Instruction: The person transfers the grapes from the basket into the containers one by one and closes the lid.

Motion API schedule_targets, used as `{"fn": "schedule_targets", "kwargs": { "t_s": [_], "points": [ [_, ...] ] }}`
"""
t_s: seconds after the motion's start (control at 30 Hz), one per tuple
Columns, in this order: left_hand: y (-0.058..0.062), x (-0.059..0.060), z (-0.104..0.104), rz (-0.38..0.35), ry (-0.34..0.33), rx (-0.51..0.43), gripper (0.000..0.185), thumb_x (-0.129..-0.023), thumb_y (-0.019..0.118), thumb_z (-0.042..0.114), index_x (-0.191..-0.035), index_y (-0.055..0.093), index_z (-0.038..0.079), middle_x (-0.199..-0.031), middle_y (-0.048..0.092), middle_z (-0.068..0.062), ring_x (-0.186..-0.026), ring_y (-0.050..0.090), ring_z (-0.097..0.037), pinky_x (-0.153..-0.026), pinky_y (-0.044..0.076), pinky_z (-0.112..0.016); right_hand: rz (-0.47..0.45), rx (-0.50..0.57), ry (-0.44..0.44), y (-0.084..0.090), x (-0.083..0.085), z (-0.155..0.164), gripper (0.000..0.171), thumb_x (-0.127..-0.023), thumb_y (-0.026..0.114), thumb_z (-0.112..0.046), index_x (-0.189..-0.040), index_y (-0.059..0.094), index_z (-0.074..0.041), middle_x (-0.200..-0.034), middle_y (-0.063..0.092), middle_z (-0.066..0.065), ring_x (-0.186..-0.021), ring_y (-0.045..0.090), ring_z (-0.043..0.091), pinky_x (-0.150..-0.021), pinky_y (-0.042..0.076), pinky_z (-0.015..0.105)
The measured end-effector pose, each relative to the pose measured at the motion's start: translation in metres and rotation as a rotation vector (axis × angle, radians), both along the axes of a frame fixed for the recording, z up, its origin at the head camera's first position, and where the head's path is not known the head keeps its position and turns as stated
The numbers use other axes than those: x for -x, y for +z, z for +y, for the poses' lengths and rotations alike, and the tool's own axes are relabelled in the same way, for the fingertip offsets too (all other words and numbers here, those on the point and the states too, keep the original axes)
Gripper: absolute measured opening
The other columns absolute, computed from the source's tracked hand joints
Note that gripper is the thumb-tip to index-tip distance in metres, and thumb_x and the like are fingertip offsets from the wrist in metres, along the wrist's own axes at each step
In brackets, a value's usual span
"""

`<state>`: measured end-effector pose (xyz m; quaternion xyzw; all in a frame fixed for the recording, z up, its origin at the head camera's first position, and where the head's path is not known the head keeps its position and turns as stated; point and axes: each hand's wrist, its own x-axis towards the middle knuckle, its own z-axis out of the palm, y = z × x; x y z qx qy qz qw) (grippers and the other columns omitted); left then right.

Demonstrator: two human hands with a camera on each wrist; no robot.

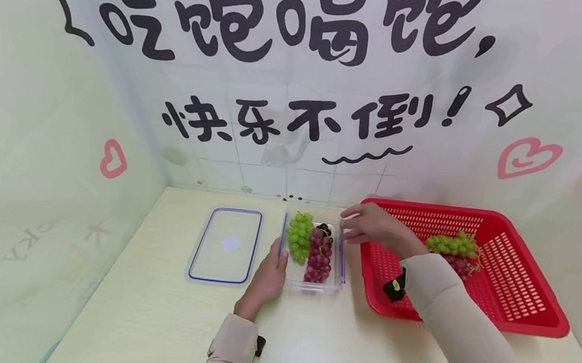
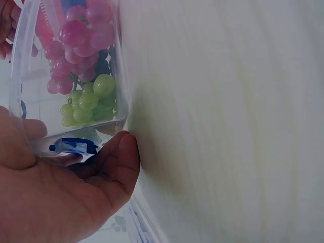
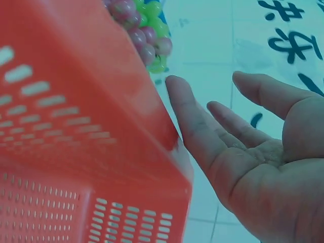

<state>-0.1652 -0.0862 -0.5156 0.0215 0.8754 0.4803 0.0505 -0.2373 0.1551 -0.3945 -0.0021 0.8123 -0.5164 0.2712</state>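
Note:
A clear plastic food container (image 1: 295, 285) stands on the table with bunches of green grapes (image 1: 299, 235), red grapes (image 1: 319, 259) and dark grapes (image 1: 325, 230) inside. My left hand (image 1: 270, 274) holds its left side; the left wrist view shows the fingers curled beside a blue-edged latch (image 2: 76, 146). Over the container's right back edge hovers my right hand (image 1: 369, 224), its fingers apart and holding nothing. In the right wrist view, the fingers (image 3: 202, 129) are close to the red basket's rim.
The red perforated basket (image 1: 526, 277) stands right of the container, holding green grapes (image 1: 453, 244) and red grapes (image 1: 460, 264). Left of the container a clear lid (image 1: 225, 245) with a blue seal lies flat. A printed wall sheet (image 1: 249, 171) rises behind the table (image 1: 150, 308).

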Motion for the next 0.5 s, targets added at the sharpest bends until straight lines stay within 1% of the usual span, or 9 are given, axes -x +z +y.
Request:
{"fn": "schedule_targets", "kwargs": {
  "t_s": [0.07,0.17,0.23,0.33,0.43,0.5],
  "points": [
    [0.000,0.000,0.000,-0.004,-0.001,-0.002,0.054,-0.110,0.030,0.023,-0.157,0.017,0.000,-0.153,0.035,-0.029,-0.143,0.032,-0.045,-0.116,0.029,-0.058,0.019,0.024,-0.016,0.002,0.001,0.007,0.044,-0.099,0.059,-0.011,-0.139,0.048,0.004,-0.136,0.055,0.028,-0.108,0.069,0.034,-0.094,0.056,0.044],
    [0.000,0.000,0.000,-0.002,-0.003,-0.001,0.054,-0.110,0.030,0.023,-0.157,0.017,0.000,-0.153,0.035,-0.030,-0.143,0.032,-0.045,-0.116,0.028,-0.058,0.070,0.003,-0.027,0.006,0.002,0.020,0.044,-0.099,0.060,-0.013,-0.138,0.049,0.004,-0.132,0.057,0.027,-0.110,0.067,0.035,-0.095,0.055,0.044],
    [0.001,0.000,0.000,-0.003,-0.001,-0.002,0.054,-0.110,0.031,0.023,-0.157,0.017,0.001,-0.153,0.036,-0.029,-0.142,0.032,-0.045,-0.116,0.029,-0.058,0.120,-0.050,-0.015,0.009,0.001,0.031,0.043,-0.099,0.059,-0.015,-0.138,0.049,0.002,-0.131,0.057,0.026,-0.113,0.064,0.036,-0.094,0.056,0.044],
    [0.002,0.000,0.000,-0.003,0.003,-0.002,0.054,-0.110,0.031,0.024,-0.157,0.017,0.002,-0.153,0.037,-0.029,-0.142,0.033,-0.045,-0.116,0.029,-0.059,0.183,-0.175,0.000,0.014,-0.001,0.049,0.045,-0.098,0.061,-0.020,-0.139,0.051,-0.002,-0.131,0.056,0.022,-0.113,0.061,0.037,-0.089,0.059,0.040],
    [0.003,0.000,-0.001,-0.008,0.006,-0.007,0.055,-0.110,0.031,0.025,-0.158,0.017,0.003,-0.153,0.037,-0.028,-0.142,0.034,-0.044,-0.115,0.030,-0.059,0.203,-0.268,-0.002,0.016,-0.004,0.067,0.053,-0.096,0.064,-0.026,-0.142,0.049,-0.005,-0.135,0.053,0.020,-0.115,0.057,0.038,-0.087,0.059,0.038],
    [0.004,0.000,-0.002,-0.011,0.008,-0.011,0.055,-0.110,0.031,0.026,-0.158,0.016,0.003,-0.153,0.036,-0.028,-0.142,0.033,-0.045,-0.116,0.029,-0.059,0.207,-0.300,-0.010,0.014,-0.005,0.078,0.056,-0.096,0.064,-0.029,-0.144,0.047,-0.005,-0.137,0.052,0.021,-0.118,0.055,0.039,-0.091,0.057,0.042]
  ]
}}
